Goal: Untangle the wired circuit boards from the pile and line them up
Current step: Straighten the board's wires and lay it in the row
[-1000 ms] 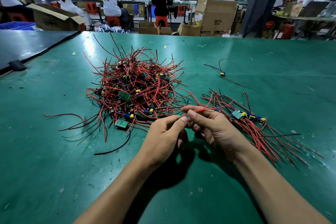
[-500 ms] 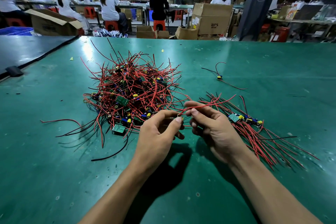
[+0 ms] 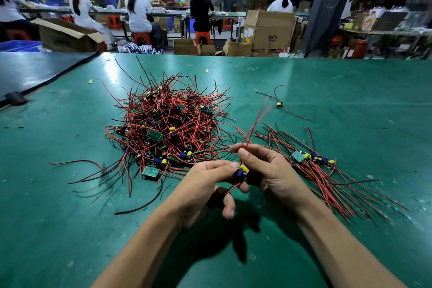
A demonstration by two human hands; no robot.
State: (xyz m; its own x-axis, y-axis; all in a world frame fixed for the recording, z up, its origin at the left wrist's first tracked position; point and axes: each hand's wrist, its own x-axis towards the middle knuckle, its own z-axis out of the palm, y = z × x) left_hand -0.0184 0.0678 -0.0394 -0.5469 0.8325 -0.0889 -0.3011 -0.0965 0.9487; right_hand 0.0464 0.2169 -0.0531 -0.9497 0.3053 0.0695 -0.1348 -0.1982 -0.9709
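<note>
Your left hand pinches a small circuit board above the worktop, near its front edge. Your right hand pinches its red wires, which stick upward. The tangled pile lies mid-worktop, and the sorted row lies toward the right edge.

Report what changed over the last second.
A board has come into view clear of the pile, pinched by the left hand. The right hand pinches its red wires, which swung from sideways to upright. The pile, the row at right and the lone board stayed put.
</note>
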